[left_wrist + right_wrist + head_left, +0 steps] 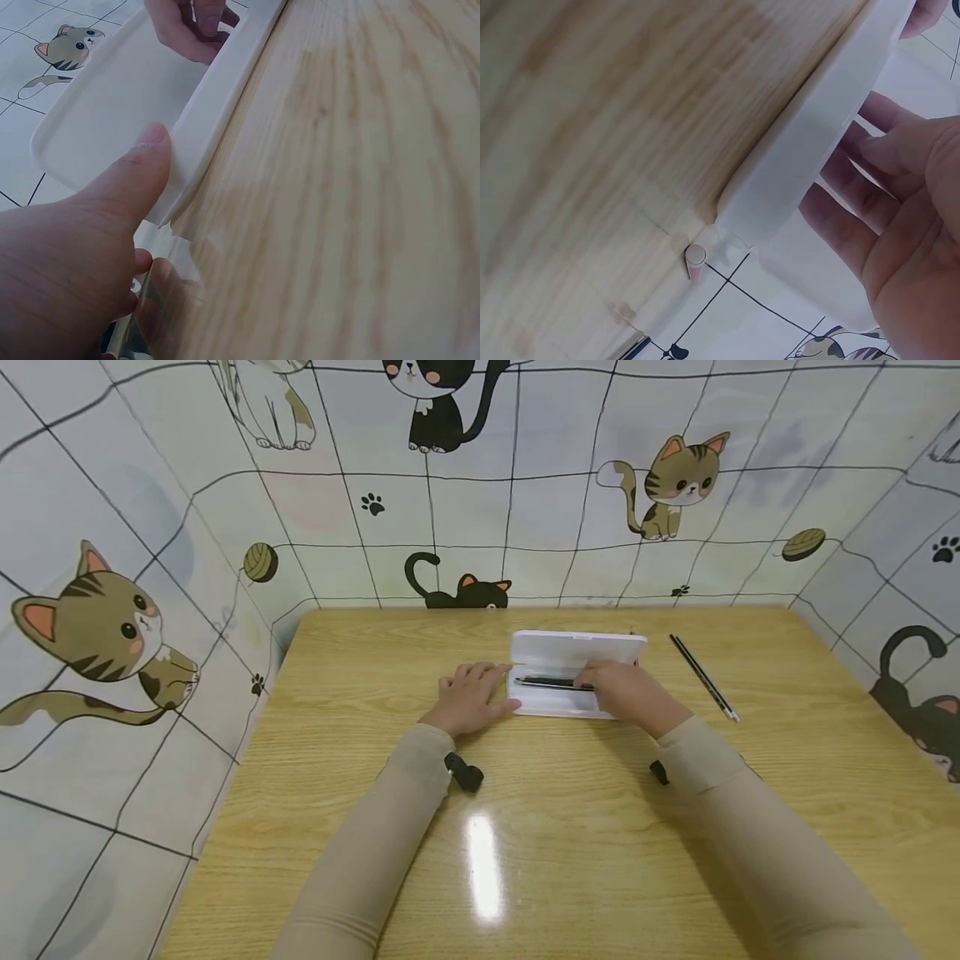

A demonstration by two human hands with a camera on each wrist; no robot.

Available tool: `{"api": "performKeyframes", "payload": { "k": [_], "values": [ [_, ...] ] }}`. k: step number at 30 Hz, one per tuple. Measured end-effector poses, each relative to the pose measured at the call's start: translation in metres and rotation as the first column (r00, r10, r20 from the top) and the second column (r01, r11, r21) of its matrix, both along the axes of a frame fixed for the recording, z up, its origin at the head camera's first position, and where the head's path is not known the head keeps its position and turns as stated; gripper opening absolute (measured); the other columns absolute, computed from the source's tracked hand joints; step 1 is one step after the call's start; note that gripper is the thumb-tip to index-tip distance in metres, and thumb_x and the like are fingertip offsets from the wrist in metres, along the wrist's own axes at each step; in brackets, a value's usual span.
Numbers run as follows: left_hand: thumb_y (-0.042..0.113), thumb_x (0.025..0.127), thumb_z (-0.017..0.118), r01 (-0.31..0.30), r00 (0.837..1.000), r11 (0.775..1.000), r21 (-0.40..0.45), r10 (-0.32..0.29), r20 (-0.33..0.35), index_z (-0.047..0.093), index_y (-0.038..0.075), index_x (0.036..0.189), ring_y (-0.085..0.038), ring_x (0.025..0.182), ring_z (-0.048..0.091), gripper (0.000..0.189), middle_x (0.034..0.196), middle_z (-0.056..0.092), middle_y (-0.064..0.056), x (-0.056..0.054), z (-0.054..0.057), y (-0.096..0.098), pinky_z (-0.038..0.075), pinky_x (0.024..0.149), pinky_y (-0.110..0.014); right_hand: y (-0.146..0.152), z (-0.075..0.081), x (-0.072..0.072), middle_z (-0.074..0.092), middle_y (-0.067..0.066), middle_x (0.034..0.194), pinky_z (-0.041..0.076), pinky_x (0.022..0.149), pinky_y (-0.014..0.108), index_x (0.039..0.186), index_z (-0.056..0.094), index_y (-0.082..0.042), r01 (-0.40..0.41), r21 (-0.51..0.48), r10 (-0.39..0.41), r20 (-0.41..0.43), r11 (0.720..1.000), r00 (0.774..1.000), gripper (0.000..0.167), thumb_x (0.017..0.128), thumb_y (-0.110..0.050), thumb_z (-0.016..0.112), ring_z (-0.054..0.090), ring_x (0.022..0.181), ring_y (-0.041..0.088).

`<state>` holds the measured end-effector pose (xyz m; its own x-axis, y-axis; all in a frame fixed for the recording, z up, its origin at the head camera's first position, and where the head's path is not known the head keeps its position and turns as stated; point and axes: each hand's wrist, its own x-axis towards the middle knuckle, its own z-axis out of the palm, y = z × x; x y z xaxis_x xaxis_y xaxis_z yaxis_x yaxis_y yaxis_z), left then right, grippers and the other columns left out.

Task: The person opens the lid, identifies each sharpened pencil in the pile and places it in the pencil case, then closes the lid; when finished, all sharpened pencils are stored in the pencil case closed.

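Case (558, 702) lay open on the desk (360, 827), pencils (553, 682) inside.
Left hand (468, 700), fingers spread, touched the case's left end, apparently to steady it. Right hand (626, 693) reached inside with bent fingers over the pencils' right ends; whether it gripped them could not be told. Lid (573, 647) stood raised, presumably for access; loose pencils (703, 677) lay apart, right of the case.
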<state>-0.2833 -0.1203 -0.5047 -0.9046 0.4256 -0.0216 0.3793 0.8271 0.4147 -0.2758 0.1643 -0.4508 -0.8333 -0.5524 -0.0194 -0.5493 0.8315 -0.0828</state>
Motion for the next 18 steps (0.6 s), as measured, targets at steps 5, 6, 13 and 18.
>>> {"api": "performKeyframes", "payload": {
  "k": [5,6,13,18],
  "values": [
    [0.073,0.095,0.045,-0.003,1.000,1.000,-0.005,0.003,0.002,0.026,0.038,0.160,-0.027,0.143,0.026,0.077,0.160,0.033,0.002,0.000,-0.001,0.001,0.024,0.102,-0.054,0.004,0.001,0.003,0.069,0.010,0.121,0.051,0.083,0.060,0.116,0.075,-0.006,-0.001,0.000,0.001,0.031,1.000,1.000,0.035,0.095,0.009,0.052,0.065,0.112,0.030],
    [0.073,0.095,0.045,-0.002,1.000,1.000,-0.002,0.002,0.003,0.026,0.038,0.161,-0.027,0.143,0.025,0.077,0.160,0.033,0.002,0.000,-0.002,0.001,0.024,0.102,-0.054,0.005,0.001,0.003,0.069,0.010,0.121,0.052,0.083,0.059,0.116,0.075,-0.006,-0.001,-0.006,0.001,0.034,1.000,0.999,0.034,0.095,0.008,0.053,0.065,0.112,0.030],
    [0.074,0.095,0.044,0.008,1.000,1.000,0.003,-0.008,0.006,0.025,0.038,0.161,-0.028,0.143,0.025,0.078,0.160,0.032,0.001,0.000,0.000,0.000,0.024,0.101,-0.054,0.020,0.003,0.002,0.069,0.013,0.117,0.052,0.089,0.046,0.118,0.073,-0.002,-0.001,-0.085,0.003,0.027,0.996,1.000,0.025,0.100,0.001,0.055,0.066,0.105,0.028],
    [0.075,0.095,0.044,0.008,1.000,1.000,-0.002,-0.008,0.005,0.025,0.038,0.161,-0.028,0.144,0.025,0.078,0.161,0.032,0.001,0.000,0.001,0.000,0.025,0.101,-0.054,0.034,0.008,0.003,0.070,0.017,0.119,0.051,0.090,0.050,0.119,0.072,0.000,0.067,-0.151,-0.059,0.055,0.986,0.997,0.024,0.102,-0.002,0.054,0.065,0.105,0.031]
  ]
}}
